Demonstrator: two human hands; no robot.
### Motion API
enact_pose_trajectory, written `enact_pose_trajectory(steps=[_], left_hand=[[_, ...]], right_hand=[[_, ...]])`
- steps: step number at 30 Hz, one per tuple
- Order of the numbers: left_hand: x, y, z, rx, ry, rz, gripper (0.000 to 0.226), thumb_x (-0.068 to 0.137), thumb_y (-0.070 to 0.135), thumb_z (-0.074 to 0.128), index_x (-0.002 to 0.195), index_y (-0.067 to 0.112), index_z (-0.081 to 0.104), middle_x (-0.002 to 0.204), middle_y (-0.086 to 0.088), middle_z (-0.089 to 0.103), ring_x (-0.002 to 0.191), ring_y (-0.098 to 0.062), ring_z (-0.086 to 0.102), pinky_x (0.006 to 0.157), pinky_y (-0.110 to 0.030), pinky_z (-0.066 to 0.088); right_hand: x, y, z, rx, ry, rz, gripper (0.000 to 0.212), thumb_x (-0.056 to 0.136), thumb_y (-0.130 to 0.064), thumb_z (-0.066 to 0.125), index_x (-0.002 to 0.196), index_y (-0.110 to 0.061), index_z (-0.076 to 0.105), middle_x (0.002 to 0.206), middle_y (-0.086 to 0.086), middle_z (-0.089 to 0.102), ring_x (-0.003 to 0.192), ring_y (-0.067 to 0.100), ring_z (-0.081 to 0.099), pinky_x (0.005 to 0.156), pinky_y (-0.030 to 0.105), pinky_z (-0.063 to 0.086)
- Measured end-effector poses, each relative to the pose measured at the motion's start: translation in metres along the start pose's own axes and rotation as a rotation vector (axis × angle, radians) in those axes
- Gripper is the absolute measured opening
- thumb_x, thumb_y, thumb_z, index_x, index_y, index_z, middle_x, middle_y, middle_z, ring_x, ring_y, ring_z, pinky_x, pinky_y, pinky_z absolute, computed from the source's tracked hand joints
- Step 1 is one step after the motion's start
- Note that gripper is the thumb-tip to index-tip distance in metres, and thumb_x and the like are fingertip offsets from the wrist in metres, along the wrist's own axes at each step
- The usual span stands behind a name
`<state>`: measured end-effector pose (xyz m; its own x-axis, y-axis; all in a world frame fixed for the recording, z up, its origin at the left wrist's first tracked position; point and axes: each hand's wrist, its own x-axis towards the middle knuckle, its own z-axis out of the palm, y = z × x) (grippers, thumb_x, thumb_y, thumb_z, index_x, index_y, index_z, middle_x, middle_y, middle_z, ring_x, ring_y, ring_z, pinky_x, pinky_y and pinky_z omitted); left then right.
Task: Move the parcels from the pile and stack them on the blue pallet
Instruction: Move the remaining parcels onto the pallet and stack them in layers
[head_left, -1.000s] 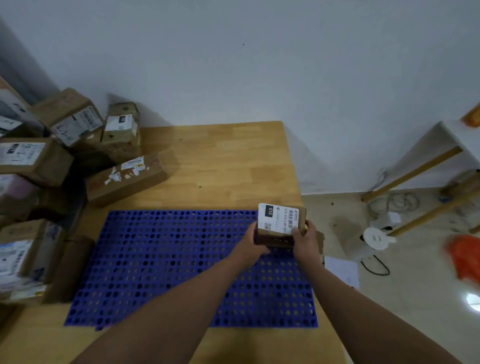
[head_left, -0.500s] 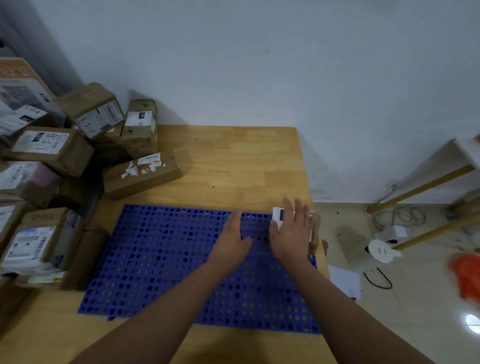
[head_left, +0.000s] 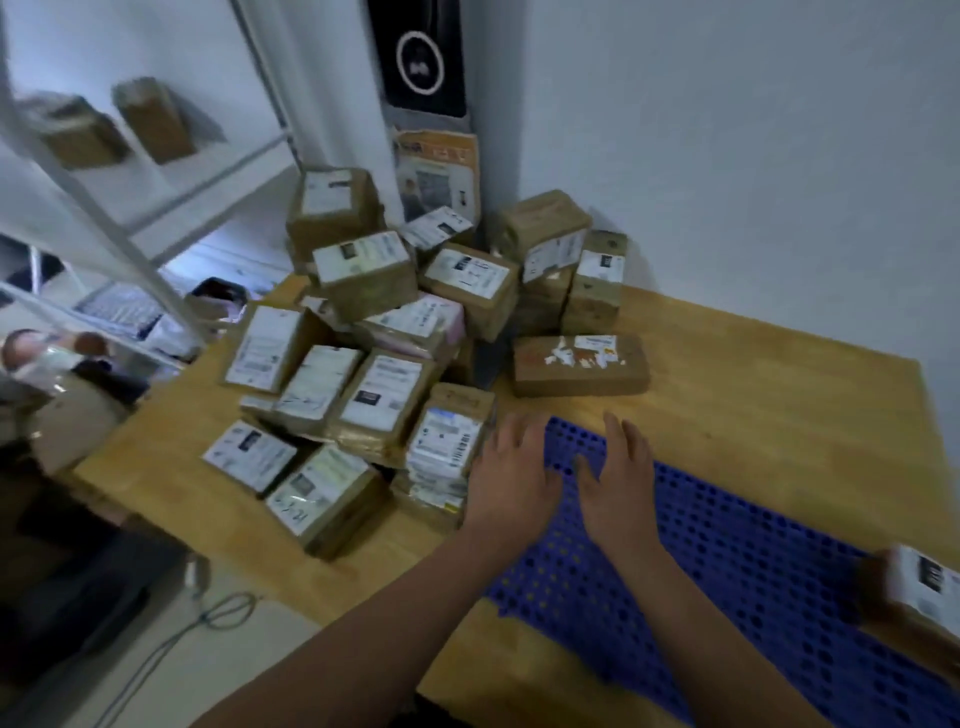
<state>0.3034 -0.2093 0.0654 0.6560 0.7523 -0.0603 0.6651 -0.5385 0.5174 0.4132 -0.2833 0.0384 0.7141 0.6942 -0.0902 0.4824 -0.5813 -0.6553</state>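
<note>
Wood surface (head_left: 753, 374), pile (head_left: 374, 364) of parcels, blue pallet (head_left: 727, 545) beside it, one parcel (head_left: 914, 592) on the pallet, our left hand (head_left: 511, 478) and right hand (head_left: 621, 483) over it, fingers (head_left: 613, 431) apart, empty.

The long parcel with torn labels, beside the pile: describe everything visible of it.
The long parcel is a low, brown, cardboard-looking box, closed, lying flat on the wooden table just beyond the blue pallet. Ragged white label scraps with orange bits cover part of its top. Its left end sits close to the pile; whether they touch cannot be told.
</note>
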Motion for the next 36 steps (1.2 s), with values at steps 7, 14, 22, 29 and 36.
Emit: enact_pose_trajectory(steps=[7, 14, 22, 29, 36], left_hand=[[-0.013, -0.113, -0.050, -0.035, 0.126, -0.030, 0.053, 0.088, 0.028, 0.052, 0.140, 0.026, 0.040, 0.147, 0.001, 0.037, 0.133, -0.023, 0.037, 0.105, -0.044, 0.039], [-0.019, -0.176, -0.053, -0.058, 0.272, -0.124, 0.047, 0.089, 0.029, 0.056, 0.135, 0.025, 0.045, 0.149, -0.003, 0.038, 0.140, -0.028, 0.029, 0.110, -0.050, 0.034], [0.021, -0.196, -0.069, -0.035, 0.188, -0.251, 0.072, 0.090, 0.057, 0.051, 0.149, 0.027, 0.025, 0.160, -0.012, 0.013, 0.147, -0.034, 0.009, 0.115, -0.052, 0.020], [0.032, -0.200, -0.061, 0.117, 0.012, -0.277, 0.097, 0.082, 0.079, 0.037, 0.154, 0.024, 0.000, 0.160, -0.020, -0.012, 0.145, -0.038, -0.018, 0.116, -0.055, -0.009], [0.031, -0.207, -0.056, 0.082, 0.088, -0.225, 0.093, 0.079, 0.075, 0.050, 0.151, 0.026, 0.018, 0.161, -0.015, -0.001, 0.147, -0.034, -0.013, 0.118, -0.050, -0.009]], right_hand=[[0.009, -0.092, 0.076, 0.147, -0.082, -0.022, 0.064, 0.100, -0.027, 0.050, 0.154, -0.019, 0.017, 0.160, 0.003, 0.016, 0.147, 0.024, 0.018, 0.116, 0.040, 0.028], [0.007, -0.115, 0.110, 0.403, -0.121, 0.244, 0.078, 0.098, -0.033, 0.054, 0.156, -0.022, 0.003, 0.160, 0.000, 0.019, 0.145, 0.023, 0.025, 0.113, 0.033, 0.026], [0.002, -0.112, 0.126, 0.523, -0.182, 0.430, 0.068, 0.096, -0.045, 0.053, 0.152, -0.020, 0.023, 0.153, 0.003, 0.038, 0.137, 0.027, 0.041, 0.109, 0.041, 0.036], [0.002, -0.109, 0.138, 0.580, -0.170, 0.441, 0.052, 0.096, -0.042, 0.055, 0.142, -0.022, 0.044, 0.132, 0.000, 0.059, 0.114, 0.020, 0.060, 0.092, 0.034, 0.049], [0.001, -0.106, 0.146, 0.584, -0.153, 0.440, 0.055, 0.093, -0.046, 0.057, 0.143, -0.028, 0.041, 0.133, -0.001, 0.060, 0.115, 0.023, 0.061, 0.097, 0.048, 0.052]])
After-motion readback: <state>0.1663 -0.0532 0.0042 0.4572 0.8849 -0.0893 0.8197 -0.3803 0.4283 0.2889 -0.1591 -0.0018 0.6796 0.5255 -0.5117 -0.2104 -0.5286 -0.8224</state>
